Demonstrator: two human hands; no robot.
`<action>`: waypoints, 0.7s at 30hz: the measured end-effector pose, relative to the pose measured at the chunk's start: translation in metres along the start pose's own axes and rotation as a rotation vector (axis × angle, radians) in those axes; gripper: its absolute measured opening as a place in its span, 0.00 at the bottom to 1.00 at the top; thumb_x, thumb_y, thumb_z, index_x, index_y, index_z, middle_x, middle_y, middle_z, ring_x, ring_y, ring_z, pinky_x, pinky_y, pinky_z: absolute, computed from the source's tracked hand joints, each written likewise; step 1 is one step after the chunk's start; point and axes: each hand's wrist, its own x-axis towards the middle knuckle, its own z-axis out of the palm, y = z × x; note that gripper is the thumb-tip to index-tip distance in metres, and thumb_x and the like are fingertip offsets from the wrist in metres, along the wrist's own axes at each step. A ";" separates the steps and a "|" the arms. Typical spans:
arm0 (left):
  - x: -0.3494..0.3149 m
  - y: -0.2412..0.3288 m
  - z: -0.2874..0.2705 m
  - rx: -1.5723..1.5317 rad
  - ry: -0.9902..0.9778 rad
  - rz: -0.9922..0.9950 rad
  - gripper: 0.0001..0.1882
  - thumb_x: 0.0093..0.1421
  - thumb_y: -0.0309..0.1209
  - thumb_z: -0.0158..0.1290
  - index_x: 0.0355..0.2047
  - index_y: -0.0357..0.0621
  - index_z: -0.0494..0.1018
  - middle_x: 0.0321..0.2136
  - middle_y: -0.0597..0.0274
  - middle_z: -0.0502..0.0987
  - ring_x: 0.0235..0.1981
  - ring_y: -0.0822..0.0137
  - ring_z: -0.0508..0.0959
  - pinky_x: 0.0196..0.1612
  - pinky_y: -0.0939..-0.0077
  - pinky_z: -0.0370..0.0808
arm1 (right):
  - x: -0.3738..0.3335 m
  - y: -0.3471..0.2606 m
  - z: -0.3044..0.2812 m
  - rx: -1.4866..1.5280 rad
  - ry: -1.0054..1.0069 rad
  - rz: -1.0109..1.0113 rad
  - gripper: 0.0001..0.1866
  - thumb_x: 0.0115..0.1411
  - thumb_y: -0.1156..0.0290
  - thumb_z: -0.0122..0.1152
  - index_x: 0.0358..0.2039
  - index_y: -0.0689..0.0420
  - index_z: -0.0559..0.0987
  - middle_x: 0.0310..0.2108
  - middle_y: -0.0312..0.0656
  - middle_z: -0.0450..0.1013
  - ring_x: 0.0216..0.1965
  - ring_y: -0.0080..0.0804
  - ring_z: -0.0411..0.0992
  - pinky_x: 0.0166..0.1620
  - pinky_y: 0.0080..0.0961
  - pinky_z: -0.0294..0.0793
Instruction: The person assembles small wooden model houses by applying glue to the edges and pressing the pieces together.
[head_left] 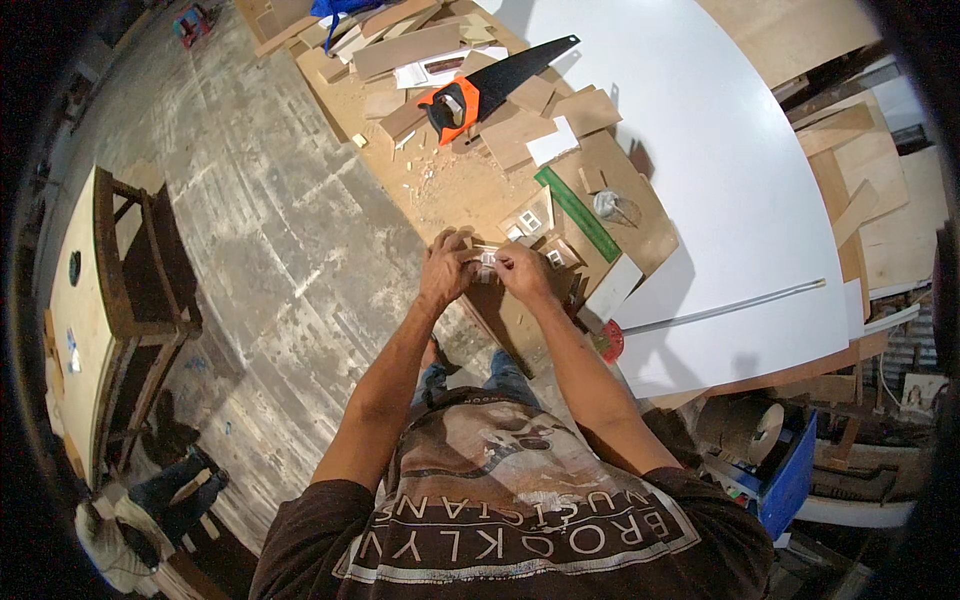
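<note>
Grip narrow: left hand [446,265] and right hand [523,273] pinch a small pale blocky piece [488,259] (likely light, stiff, fragile), best held by its edges.

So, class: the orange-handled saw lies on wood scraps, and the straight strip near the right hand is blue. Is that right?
The colour is wrong: the head view shows a green strip near the right hand. The saw does lie on wood scraps.

The left grip [448,266] and right grip [523,273] hold what seems a small pale piece [488,259] near a green ruler [578,214].
</note>
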 end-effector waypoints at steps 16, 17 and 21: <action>0.001 0.002 -0.002 -0.010 -0.014 -0.002 0.15 0.55 0.38 0.63 0.44 0.58 0.84 0.61 0.69 0.70 0.65 0.53 0.64 0.62 0.48 0.65 | -0.001 0.000 0.000 0.095 -0.011 0.079 0.09 0.52 0.77 0.67 0.35 0.66 0.82 0.37 0.54 0.79 0.39 0.52 0.78 0.45 0.40 0.78; 0.002 0.002 -0.003 -0.013 -0.022 -0.008 0.15 0.55 0.38 0.63 0.44 0.58 0.84 0.60 0.69 0.71 0.64 0.53 0.64 0.62 0.48 0.65 | -0.001 -0.001 0.000 0.084 -0.013 0.066 0.10 0.52 0.77 0.66 0.36 0.66 0.83 0.37 0.54 0.79 0.39 0.52 0.78 0.45 0.40 0.78; 0.005 0.003 -0.005 -0.035 -0.050 -0.023 0.15 0.55 0.38 0.64 0.44 0.57 0.84 0.59 0.71 0.72 0.63 0.53 0.65 0.63 0.48 0.64 | -0.001 -0.003 0.000 0.065 -0.018 0.084 0.09 0.53 0.78 0.65 0.36 0.66 0.83 0.36 0.54 0.79 0.39 0.52 0.78 0.45 0.40 0.78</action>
